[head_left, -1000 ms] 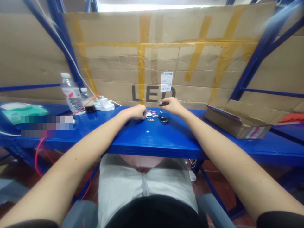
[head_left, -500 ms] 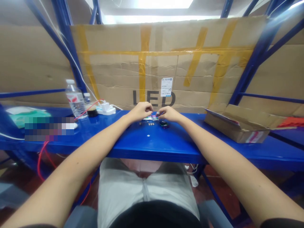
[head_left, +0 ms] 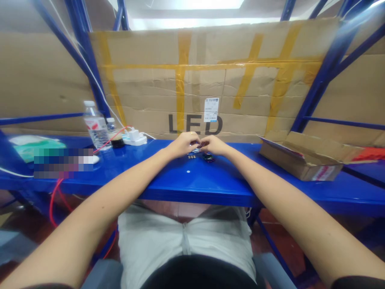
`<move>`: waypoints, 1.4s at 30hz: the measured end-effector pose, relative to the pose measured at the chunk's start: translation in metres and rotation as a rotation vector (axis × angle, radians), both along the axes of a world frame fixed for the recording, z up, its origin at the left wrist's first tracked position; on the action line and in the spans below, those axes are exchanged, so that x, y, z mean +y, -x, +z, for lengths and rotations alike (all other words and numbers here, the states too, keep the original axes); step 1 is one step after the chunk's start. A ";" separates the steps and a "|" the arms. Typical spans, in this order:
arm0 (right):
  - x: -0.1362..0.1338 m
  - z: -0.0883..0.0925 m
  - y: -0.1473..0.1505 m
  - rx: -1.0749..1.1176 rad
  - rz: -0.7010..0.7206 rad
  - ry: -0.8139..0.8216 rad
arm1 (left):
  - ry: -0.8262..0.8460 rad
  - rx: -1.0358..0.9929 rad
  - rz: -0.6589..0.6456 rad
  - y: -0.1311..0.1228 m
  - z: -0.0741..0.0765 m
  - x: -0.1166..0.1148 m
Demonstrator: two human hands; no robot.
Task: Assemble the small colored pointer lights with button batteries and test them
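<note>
My left hand point(head_left: 187, 144) and my right hand point(head_left: 213, 145) meet fingertip to fingertip above the blue table point(head_left: 192, 180). Both have bent, closed fingers around something small and dark that I cannot make out. Shiny metallic pieces point(head_left: 196, 150) lie just under the fingers, partly hidden by them. Several small gold-coloured pieces point(head_left: 191, 157) sit in a group in front of my left hand. A dark, glossy pile of small items point(head_left: 208, 158) rests below my right hand. Closer to the table's front edge lies a small white disc point(head_left: 188, 171).
An open cardboard box point(head_left: 303, 162) stands at the right. On the left are a water bottle point(head_left: 96, 126), a dark-liquid bottle point(head_left: 115, 134), a white power strip point(head_left: 136, 138) with cables, and a green packet point(head_left: 36, 147). A large cardboard sheet point(head_left: 144, 92) closes off the back.
My left hand has moved right, and its fingertips now meet those of my right hand. It covers more of the metallic pieces. My right hand has barely moved.
</note>
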State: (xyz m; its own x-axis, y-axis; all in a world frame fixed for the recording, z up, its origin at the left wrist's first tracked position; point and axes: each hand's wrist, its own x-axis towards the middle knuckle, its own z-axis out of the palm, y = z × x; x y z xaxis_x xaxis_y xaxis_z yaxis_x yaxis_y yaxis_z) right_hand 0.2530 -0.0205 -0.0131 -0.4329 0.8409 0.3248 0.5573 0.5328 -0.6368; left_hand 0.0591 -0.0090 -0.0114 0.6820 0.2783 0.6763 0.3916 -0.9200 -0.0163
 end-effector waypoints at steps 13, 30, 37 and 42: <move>-0.006 0.004 0.000 0.062 -0.017 -0.009 | 0.061 -0.102 0.052 0.003 0.001 -0.003; 0.001 -0.002 -0.004 -0.028 0.082 0.159 | 0.405 0.424 0.294 0.026 -0.007 0.021; 0.003 -0.003 -0.003 -0.180 0.094 0.038 | 0.462 0.387 0.418 0.025 -0.004 0.015; 0.002 -0.002 -0.002 -0.215 0.073 0.008 | 0.525 0.402 0.405 0.025 0.003 0.010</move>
